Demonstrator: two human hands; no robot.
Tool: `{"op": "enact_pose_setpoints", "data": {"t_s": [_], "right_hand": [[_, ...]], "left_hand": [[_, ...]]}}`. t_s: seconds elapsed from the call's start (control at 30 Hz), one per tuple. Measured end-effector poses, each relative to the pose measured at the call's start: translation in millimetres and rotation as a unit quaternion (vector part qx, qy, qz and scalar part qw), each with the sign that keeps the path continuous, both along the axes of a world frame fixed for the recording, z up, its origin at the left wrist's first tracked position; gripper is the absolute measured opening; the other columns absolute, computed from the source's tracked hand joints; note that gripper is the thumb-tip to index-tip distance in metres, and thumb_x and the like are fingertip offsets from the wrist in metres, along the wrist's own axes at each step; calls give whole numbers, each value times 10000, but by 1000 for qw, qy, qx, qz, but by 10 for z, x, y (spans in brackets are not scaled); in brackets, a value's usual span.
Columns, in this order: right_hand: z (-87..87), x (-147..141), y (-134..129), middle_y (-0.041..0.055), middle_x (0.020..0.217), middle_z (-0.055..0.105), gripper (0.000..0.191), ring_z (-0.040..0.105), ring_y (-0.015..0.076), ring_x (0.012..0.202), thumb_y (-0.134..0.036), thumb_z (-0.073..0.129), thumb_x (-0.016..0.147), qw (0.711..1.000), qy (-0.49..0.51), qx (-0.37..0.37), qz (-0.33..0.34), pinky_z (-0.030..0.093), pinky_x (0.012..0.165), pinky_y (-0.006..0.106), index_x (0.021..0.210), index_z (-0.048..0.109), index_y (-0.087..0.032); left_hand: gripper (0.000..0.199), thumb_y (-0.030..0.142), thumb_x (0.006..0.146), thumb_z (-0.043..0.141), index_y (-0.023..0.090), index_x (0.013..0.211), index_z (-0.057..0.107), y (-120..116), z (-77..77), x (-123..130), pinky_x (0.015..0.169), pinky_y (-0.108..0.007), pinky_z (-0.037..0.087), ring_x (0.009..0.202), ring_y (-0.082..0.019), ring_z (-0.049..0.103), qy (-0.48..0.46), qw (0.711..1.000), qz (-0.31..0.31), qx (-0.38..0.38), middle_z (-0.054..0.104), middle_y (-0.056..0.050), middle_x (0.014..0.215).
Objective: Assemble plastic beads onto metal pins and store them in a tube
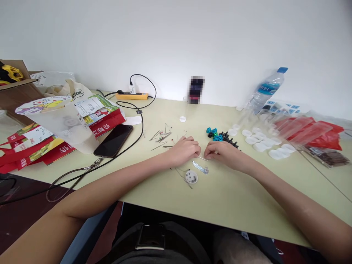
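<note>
My left hand rests low over the table with its fingers curled together; whatever they may hold is hidden. My right hand pinches the end of a thin metal rod, which points toward my left fingertips. Just below lies a neat row of several L-shaped metal rods. Nearer to me is a round white cap with small metal bits in it, and a longer metal rod lies beside it. Loose thin rods, some with coloured tips, are scattered beyond my left wrist.
Blue-green pieces and black pieces are heaped behind my right hand. White round caps, clear tubes and a water bottle fill the right. A phone, a plastic cup and a cable lie left.
</note>
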State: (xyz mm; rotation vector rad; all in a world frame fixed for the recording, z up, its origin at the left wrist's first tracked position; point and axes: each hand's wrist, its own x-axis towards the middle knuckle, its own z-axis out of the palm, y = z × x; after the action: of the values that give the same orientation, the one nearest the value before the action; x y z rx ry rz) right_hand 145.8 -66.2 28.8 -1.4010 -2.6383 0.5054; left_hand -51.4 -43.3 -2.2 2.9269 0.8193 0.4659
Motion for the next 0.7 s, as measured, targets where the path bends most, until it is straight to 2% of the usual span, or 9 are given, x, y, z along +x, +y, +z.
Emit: {"op": "enact_pose_setpoints", "data": {"t_s": [0.1, 0.3, 0.47, 0.57, 0.7], "right_hand": [[-21, 15, 21, 32, 816, 610, 216, 542, 167, 730, -244, 436, 813, 999, 10, -36, 15, 368, 648, 279, 753, 639, -204], [14, 16, -28, 39, 892, 585, 238, 537, 159, 745, -260, 423, 845, 996, 39, -49, 55, 374, 658, 281, 869, 657, -225], [71, 15, -75, 50, 918, 575, 280, 545, 155, 742, -260, 387, 876, 995, 31, -55, 77, 380, 671, 282, 870, 664, -223], [93, 12, -89, 51, 925, 578, 306, 553, 160, 760, -261, 368, 888, 995, 33, -59, 80, 385, 681, 285, 865, 671, -224], [110, -4, -108, 51, 907, 577, 313, 558, 159, 751, -271, 373, 895, 993, 40, -66, 87, 389, 675, 283, 841, 677, -219]], "left_hand": [[170, 204, 869, 458, 204, 794, 612, 5, -3, -11, 753, -276, 362, 877, -154, 509, -22, 998, -1, -61, 611, -6, 808], [136, 174, 814, 518, 196, 739, 630, 19, 4, -64, 741, -274, 404, 807, -152, 544, -66, 989, -6, -134, 636, 0, 745], [159, 200, 811, 512, 207, 748, 657, -12, 27, -92, 728, -279, 418, 781, -149, 566, -70, 981, 9, -179, 651, 7, 747], [208, 197, 835, 450, 203, 777, 650, 18, 35, -143, 757, -296, 417, 823, -160, 558, -86, 984, 44, -149, 646, -10, 806], [230, 169, 843, 409, 187, 791, 632, 153, 16, -267, 762, -350, 395, 884, -205, 501, -89, 981, 170, -27, 601, -51, 886]]}}
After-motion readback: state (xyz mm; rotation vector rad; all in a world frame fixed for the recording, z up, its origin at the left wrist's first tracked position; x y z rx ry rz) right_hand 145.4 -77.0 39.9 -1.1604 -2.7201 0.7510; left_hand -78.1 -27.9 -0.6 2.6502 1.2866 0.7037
